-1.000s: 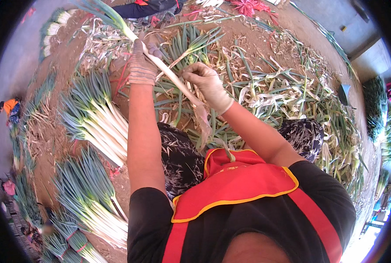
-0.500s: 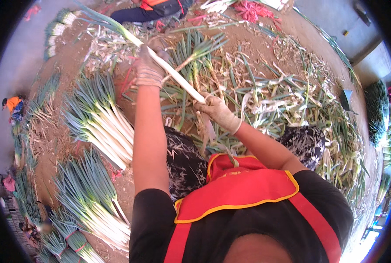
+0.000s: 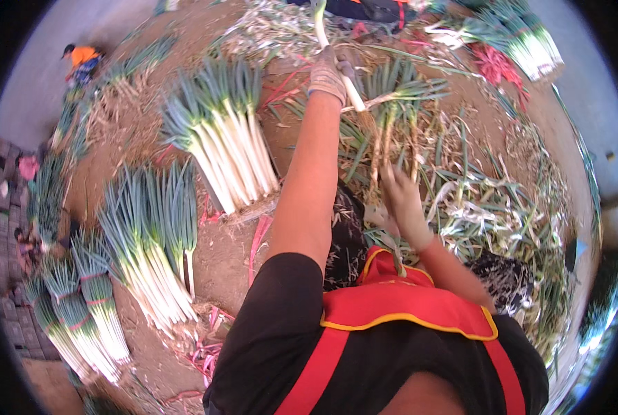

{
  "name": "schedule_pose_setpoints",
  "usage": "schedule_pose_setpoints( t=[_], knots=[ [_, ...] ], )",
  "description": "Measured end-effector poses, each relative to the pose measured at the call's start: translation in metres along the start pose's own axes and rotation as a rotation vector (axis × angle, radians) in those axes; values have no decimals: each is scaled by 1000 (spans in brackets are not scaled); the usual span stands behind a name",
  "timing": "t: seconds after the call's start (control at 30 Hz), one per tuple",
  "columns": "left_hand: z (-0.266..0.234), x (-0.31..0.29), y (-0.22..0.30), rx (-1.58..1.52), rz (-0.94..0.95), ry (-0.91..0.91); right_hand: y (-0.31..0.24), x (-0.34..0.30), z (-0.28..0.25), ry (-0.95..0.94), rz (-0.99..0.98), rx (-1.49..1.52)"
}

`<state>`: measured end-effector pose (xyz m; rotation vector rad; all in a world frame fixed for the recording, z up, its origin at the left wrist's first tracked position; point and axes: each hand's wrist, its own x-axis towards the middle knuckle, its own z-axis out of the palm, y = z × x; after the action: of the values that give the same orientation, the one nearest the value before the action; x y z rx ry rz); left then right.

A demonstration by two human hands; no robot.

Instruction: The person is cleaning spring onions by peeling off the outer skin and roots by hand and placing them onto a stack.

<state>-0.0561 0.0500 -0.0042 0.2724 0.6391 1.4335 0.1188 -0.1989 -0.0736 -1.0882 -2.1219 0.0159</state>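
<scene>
My gloved left hand (image 3: pixel 330 75) is closed around a peeled green onion (image 3: pixel 350 93), its white stalk slanting down toward the right. The green top runs out past the upper edge of the picture. Lower and to the right, my gloved right hand (image 3: pixel 404 207) has its fingers stretched out. They lie at the lower ends of several unpeeled green onions (image 3: pixel 390 135) with brownish stalks; whether they touch is unclear. Left of my left arm lies a pile of peeled green onions (image 3: pixel 226 152), white ends toward me. A second peeled pile (image 3: pixel 150 256) sits nearer.
Stripped leaves and peelings (image 3: pixel 475 214) cover the ground at right. Tied bundles (image 3: pixel 87 318) lie at lower left, others (image 3: pixel 523 41) at upper right beside pink-red ties (image 3: pixel 499 66). A person in orange (image 3: pixel 84 59) is at far left; another person's dark-clothed leg (image 3: pixel 364 8) shows at top.
My right hand has let go of the white stalk and moved down to the unpeeled onions. My left hand still holds the peeled onion. The view has swung left.
</scene>
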Motion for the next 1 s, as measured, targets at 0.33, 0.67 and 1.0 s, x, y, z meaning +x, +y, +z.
schedule_pose_setpoints(
  t=[0.33,0.67,1.0],
  knots=[
    [-151,-34,143,436,500,207,75,-183,10,-361,1031,389],
    [-355,-82,97,1877,76,852,88,-184,34,-377,875,122],
    [-450,-57,98,1903,145,622,316,-181,-21,-663,604,-751]
  ],
)
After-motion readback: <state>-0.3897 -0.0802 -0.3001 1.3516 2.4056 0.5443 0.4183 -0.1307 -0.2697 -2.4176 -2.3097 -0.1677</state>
